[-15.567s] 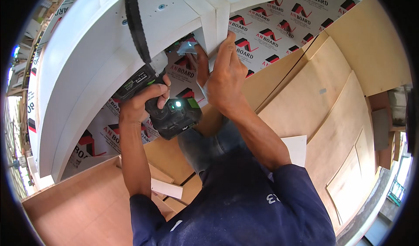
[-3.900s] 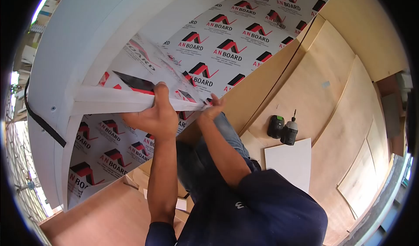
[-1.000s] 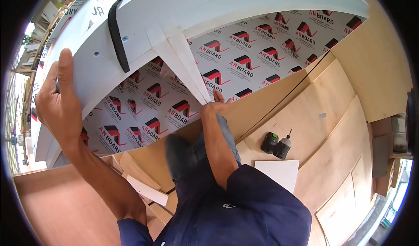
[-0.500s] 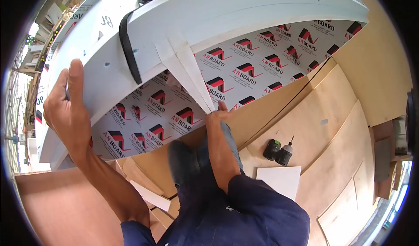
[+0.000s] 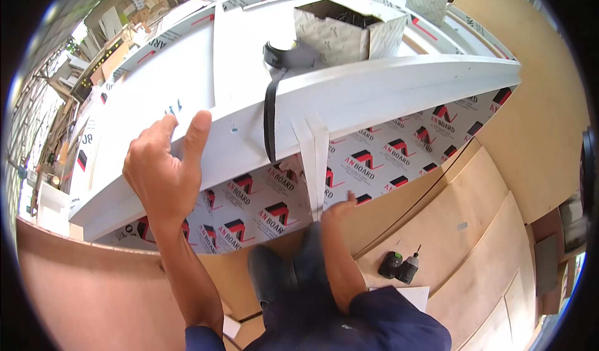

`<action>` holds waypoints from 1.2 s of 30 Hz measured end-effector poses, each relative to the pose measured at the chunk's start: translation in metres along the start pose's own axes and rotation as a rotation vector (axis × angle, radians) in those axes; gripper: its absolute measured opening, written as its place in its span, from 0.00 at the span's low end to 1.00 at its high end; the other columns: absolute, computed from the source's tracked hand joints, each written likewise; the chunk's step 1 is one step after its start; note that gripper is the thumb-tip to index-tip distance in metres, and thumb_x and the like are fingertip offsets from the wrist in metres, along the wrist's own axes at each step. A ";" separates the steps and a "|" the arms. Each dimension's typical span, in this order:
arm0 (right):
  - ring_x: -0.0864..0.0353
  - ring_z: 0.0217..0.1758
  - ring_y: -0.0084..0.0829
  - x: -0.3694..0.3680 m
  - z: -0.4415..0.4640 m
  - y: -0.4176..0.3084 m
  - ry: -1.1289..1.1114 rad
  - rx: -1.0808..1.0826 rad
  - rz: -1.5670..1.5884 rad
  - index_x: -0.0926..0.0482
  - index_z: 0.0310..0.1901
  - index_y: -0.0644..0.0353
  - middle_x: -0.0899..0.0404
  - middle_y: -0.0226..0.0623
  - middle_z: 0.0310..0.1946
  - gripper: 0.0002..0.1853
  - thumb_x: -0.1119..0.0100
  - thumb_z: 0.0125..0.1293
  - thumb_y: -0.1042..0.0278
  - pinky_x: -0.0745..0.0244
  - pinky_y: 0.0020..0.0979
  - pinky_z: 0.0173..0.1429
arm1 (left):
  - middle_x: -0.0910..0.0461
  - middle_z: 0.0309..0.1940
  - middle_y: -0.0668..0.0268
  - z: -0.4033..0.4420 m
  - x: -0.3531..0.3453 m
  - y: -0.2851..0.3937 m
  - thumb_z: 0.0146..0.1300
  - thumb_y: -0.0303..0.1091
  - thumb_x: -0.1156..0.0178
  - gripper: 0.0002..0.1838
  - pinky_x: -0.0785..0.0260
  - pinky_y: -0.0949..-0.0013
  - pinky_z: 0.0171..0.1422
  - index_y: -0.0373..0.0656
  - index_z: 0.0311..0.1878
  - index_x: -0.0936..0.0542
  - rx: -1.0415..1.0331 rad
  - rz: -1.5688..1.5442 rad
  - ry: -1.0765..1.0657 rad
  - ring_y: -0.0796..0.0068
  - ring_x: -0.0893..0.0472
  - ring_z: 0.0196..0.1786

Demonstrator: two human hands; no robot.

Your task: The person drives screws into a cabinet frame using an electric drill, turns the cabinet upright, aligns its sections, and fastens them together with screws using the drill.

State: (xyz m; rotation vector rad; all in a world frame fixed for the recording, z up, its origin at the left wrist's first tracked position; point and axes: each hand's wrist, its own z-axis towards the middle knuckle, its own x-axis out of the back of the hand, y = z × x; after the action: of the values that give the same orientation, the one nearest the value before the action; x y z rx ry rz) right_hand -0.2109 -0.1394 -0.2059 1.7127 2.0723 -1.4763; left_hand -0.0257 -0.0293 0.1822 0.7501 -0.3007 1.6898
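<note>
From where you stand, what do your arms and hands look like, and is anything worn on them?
They are a person's: the left hand and the right hand are both bare, with no gloves. No watch or bracelet shows on either wrist. Dark navy sleeves end around the elbows, part of a shirt with a small pale marking, too blurred to read.

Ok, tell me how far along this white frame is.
Done, it seems: the strut meets the rim, which has a screw sunk in it. In hand: the right hand is at the strut's lower end; the left hand, fingers spread, is by blue screws on top. Probably left: fastening the strut, as the drill lies aside on the wood, though I can't tell whether screws already hold it.
</note>
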 end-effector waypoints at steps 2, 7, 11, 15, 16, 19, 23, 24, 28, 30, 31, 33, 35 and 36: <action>0.23 0.59 0.38 -0.015 0.010 -0.029 -0.136 0.312 -0.117 0.22 0.53 0.69 0.21 0.48 0.51 0.21 0.53 0.74 0.58 0.31 0.41 0.67 | 0.23 0.22 0.45 -0.003 0.002 0.000 0.67 0.64 0.41 0.37 0.33 0.51 0.37 0.30 0.28 0.21 0.008 -0.006 -0.043 0.46 0.22 0.28; 0.20 0.47 0.34 -0.164 -0.080 -0.269 -1.024 1.148 -0.183 0.23 0.51 0.71 0.20 0.45 0.48 0.20 0.49 0.68 0.61 0.29 0.33 0.56 | 0.23 0.21 0.49 0.015 0.019 0.012 0.70 0.60 0.43 0.34 0.32 0.53 0.37 0.32 0.26 0.24 0.057 0.010 -0.202 0.51 0.22 0.27; 0.18 0.49 0.35 -0.262 -0.107 -0.337 -1.206 1.314 -0.727 0.22 0.55 0.66 0.19 0.43 0.51 0.26 0.37 0.64 0.52 0.26 0.33 0.56 | 0.18 0.34 0.48 0.072 0.010 0.029 0.68 0.53 0.39 0.25 0.28 0.58 0.50 0.33 0.35 0.20 -0.269 -0.282 -0.262 0.53 0.18 0.41; 0.24 0.65 0.52 -0.346 -0.093 -0.331 -1.404 1.317 -1.366 0.32 0.71 0.60 0.31 0.55 0.68 0.58 0.29 0.45 0.24 0.27 0.46 0.67 | 0.22 0.58 0.46 0.106 -0.044 0.036 0.63 0.54 0.35 0.32 0.31 0.57 0.67 0.38 0.61 0.23 -0.363 -0.269 -0.620 0.53 0.24 0.64; 0.28 0.70 0.56 -0.352 -0.096 -0.320 -1.426 1.280 -1.528 0.37 0.75 0.58 0.35 0.59 0.70 0.67 0.28 0.37 0.18 0.29 0.48 0.71 | 0.22 0.60 0.46 0.109 -0.053 0.042 0.63 0.54 0.35 0.35 0.32 0.57 0.68 0.40 0.65 0.26 -0.383 -0.207 -0.637 0.53 0.25 0.67; 0.31 0.70 0.60 -0.344 -0.119 -0.299 -1.201 1.307 -1.835 0.47 0.77 0.62 0.36 0.61 0.69 0.77 0.26 0.29 0.18 0.32 0.44 0.73 | 0.25 0.63 0.42 0.123 -0.060 0.068 0.61 0.52 0.35 0.42 0.35 0.55 0.73 0.37 0.72 0.35 -0.354 -0.083 -0.910 0.49 0.28 0.69; 0.30 0.70 0.59 -0.344 -0.122 -0.289 -1.127 1.199 -1.828 0.41 0.76 0.63 0.36 0.61 0.69 0.70 0.23 0.32 0.29 0.29 0.45 0.71 | 0.20 0.54 0.41 0.116 -0.112 0.052 0.62 0.48 0.35 0.37 0.32 0.54 0.67 0.34 0.68 0.32 -0.467 -0.155 -0.706 0.46 0.23 0.61; 0.27 0.69 0.54 -0.341 -0.124 -0.288 -1.100 1.242 -1.760 0.33 0.72 0.64 0.33 0.62 0.68 0.63 0.24 0.32 0.36 0.27 0.41 0.69 | 0.20 0.54 0.41 0.117 -0.111 0.053 0.62 0.48 0.35 0.37 0.32 0.54 0.67 0.34 0.68 0.32 -0.447 -0.145 -0.716 0.46 0.23 0.61; 0.14 0.51 0.44 -0.342 -0.113 -0.295 -1.195 1.266 -1.478 0.25 0.67 0.66 0.16 0.56 0.52 0.58 0.22 0.32 0.39 0.23 0.31 0.61 | 0.20 0.55 0.41 0.123 -0.110 0.055 0.67 0.55 0.38 0.37 0.30 0.52 0.66 0.34 0.68 0.33 -0.273 -0.175 -0.709 0.45 0.21 0.60; 0.14 0.51 0.40 -0.347 -0.093 -0.292 -1.104 1.373 -1.334 0.23 0.64 0.68 0.15 0.54 0.50 0.57 0.21 0.31 0.37 0.22 0.29 0.59 | 0.18 0.50 0.43 0.125 -0.115 0.042 0.69 0.58 0.40 0.34 0.29 0.52 0.62 0.35 0.62 0.27 -0.368 -0.314 -0.363 0.46 0.19 0.57; 0.14 0.51 0.39 -0.341 -0.098 -0.299 -1.087 1.422 -1.305 0.22 0.63 0.69 0.14 0.53 0.49 0.54 0.22 0.35 0.39 0.21 0.31 0.58 | 0.16 0.46 0.48 0.121 -0.097 0.047 0.70 0.57 0.40 0.30 0.28 0.57 0.61 0.40 0.62 0.25 -0.289 -0.338 -0.375 0.53 0.17 0.53; 0.17 0.55 0.49 -0.346 -0.114 -0.320 -1.107 1.503 -1.045 0.17 0.50 0.72 0.17 0.59 0.49 0.43 0.21 0.40 0.40 0.29 0.42 0.66 | 0.13 0.43 0.56 0.116 -0.080 0.046 0.71 0.56 0.40 0.27 0.28 0.63 0.58 0.46 0.61 0.23 -0.242 -0.377 -0.340 0.64 0.15 0.49; 0.14 0.47 0.42 -0.334 -0.165 -0.364 -1.113 1.108 -1.173 0.20 0.58 0.73 0.15 0.52 0.48 0.45 0.20 0.38 0.50 0.19 0.33 0.53 | 0.15 0.39 0.57 0.109 -0.075 0.034 0.69 0.60 0.41 0.30 0.27 0.64 0.57 0.42 0.60 0.20 -0.260 -0.477 -0.282 0.66 0.16 0.45; 0.14 0.41 0.37 -0.332 -0.167 -0.375 -1.210 1.048 -0.987 0.18 0.54 0.73 0.14 0.47 0.44 0.41 0.22 0.40 0.51 0.19 0.29 0.48 | 0.14 0.40 0.60 0.096 -0.045 0.057 0.58 0.40 0.31 0.19 0.42 0.58 0.70 0.42 0.50 0.17 -0.045 -0.714 -0.261 0.64 0.19 0.51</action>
State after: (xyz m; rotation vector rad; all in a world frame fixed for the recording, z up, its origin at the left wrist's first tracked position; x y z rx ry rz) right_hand -0.3015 -0.2298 0.3065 -0.6316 1.3224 -2.9638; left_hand -0.0454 -0.1343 0.2382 0.9116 -0.2132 0.9118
